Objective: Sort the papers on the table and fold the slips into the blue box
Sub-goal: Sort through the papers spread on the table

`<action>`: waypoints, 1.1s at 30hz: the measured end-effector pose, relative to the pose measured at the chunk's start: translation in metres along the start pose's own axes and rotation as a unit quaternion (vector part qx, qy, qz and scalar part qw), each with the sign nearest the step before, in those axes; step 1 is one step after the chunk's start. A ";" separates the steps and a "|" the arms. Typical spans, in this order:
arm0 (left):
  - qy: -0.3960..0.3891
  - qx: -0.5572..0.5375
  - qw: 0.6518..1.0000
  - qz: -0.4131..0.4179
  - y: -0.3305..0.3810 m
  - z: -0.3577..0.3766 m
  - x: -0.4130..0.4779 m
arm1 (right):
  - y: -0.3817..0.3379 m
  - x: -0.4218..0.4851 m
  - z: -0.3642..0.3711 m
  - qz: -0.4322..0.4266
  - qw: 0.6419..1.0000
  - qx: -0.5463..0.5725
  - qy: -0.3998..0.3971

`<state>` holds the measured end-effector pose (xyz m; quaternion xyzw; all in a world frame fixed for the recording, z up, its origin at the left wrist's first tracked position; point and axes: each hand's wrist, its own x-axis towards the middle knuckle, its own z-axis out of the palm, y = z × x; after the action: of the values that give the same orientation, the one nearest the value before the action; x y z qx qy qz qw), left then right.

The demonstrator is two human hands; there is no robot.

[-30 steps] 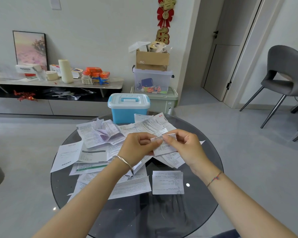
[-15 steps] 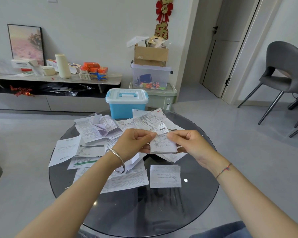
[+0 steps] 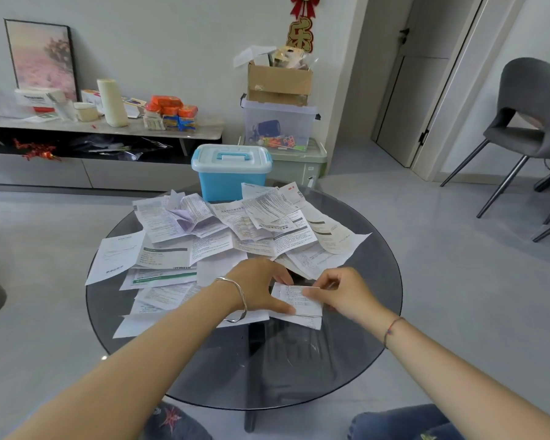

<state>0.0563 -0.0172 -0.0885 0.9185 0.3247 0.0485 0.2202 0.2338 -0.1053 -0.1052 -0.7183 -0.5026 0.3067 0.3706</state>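
Observation:
A small printed slip (image 3: 294, 300) lies low over another white slip (image 3: 302, 320) near the front of the round dark glass table (image 3: 378, 328). My left hand (image 3: 258, 289) rests beside it, its thumb pressing the slip's lower left edge. My right hand (image 3: 342, 292) pinches the slip's right edge between thumb and fingers. Several loose receipts and papers (image 3: 235, 227) cover the table's far half. The blue box (image 3: 231, 171) with a pale lid and handle stands closed at the table's far edge.
Behind the table stand a green bin (image 3: 302, 163), a clear storage box (image 3: 278, 125) and a cardboard box (image 3: 278, 82). A low shelf (image 3: 102, 130) with packets runs along the left wall. A grey chair (image 3: 534, 122) stands at the right. My knees show below the table.
Both hands came down and toward me with the slip, from in the air above the paper pile to the other slip lying at the table's front.

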 end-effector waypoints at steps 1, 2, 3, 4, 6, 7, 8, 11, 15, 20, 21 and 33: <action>-0.006 0.010 1.000 0.000 -0.002 0.002 0.001 | 0.000 0.000 0.001 -0.012 0.999 -0.030 0.002; -0.008 0.020 1.000 0.000 -0.002 0.003 0.001 | 0.000 -0.001 0.001 -0.023 0.998 -0.060 0.004; -0.008 0.027 1.000 -0.002 -0.003 0.004 0.001 | 0.000 -0.001 0.001 -0.032 0.996 -0.087 0.005; -0.007 0.033 0.999 -0.003 -0.002 0.005 0.001 | 0.000 -0.002 0.001 -0.038 0.993 -0.110 0.002; -0.007 0.042 0.999 -0.002 -0.001 0.006 0.002 | -0.001 -0.003 0.001 -0.036 0.990 -0.138 -0.011; -0.009 0.041 0.999 0.000 -0.001 0.007 0.002 | -0.001 -0.003 0.001 -0.034 0.989 -0.145 -0.015; -0.013 0.036 0.999 0.001 -0.001 0.007 0.003 | 0.000 -0.003 0.002 -0.033 0.988 -0.148 -0.018; -0.025 0.016 1.000 -0.001 -0.002 0.009 0.003 | 0.000 -0.004 0.003 -0.028 0.991 -0.128 -0.025; -0.027 -0.001 1.000 0.007 0.000 0.009 0.004 | 0.000 -0.003 0.002 -0.019 0.992 -0.119 -0.044; -0.008 -0.102 0.995 0.022 0.003 0.009 0.003 | -0.006 -0.004 -0.007 -0.010 0.997 -0.041 -0.060; 0.004 -0.143 0.989 0.022 0.003 0.008 0.004 | -0.007 -0.004 -0.011 -0.003 0.998 -0.006 -0.062; 0.167 -0.565 0.802 -0.098 0.023 -0.012 0.006 | -0.035 0.000 -0.027 -0.061 0.971 0.208 0.100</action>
<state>0.0711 -0.0249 -0.0678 0.5726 0.3601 0.3539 0.6459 0.2380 -0.1032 -0.0612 -0.6204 -0.4308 0.3077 0.5787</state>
